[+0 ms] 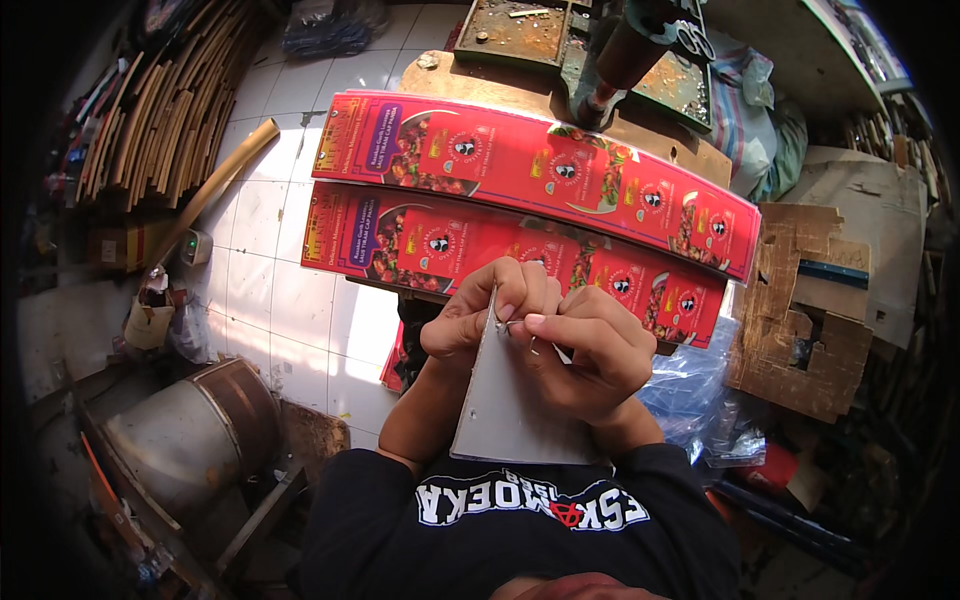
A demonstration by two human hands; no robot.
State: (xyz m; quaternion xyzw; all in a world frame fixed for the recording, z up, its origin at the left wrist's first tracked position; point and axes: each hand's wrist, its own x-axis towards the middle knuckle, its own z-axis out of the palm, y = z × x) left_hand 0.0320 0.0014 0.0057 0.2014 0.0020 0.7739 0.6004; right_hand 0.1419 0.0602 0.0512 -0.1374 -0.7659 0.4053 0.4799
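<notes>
Close to my chest, a stiff grey card sheet [515, 405] stands on edge, its top corner pinched in my left hand [485, 305]. At that corner my right hand [595, 350] is closed, thumb and finger gripping a thin pale strand [535, 348]. The strand curls below the fingers; whether it is wire or cord I cannot tell. Both hands almost touch where the strand meets the card. Beyond them lie long red printed cards in two rows, a far row [520, 160] and a near row [500, 240], on a wooden board [430, 75].
A dark press-like machine [630, 50] rises behind the red cards, beside metal trays [510, 35]. Clear plastic [690, 395] and brown cardboard [790, 350] lie at the right. A metal drum [180, 430] stands lower left, below a leaning pole [225, 170] and stacked boards [175, 100].
</notes>
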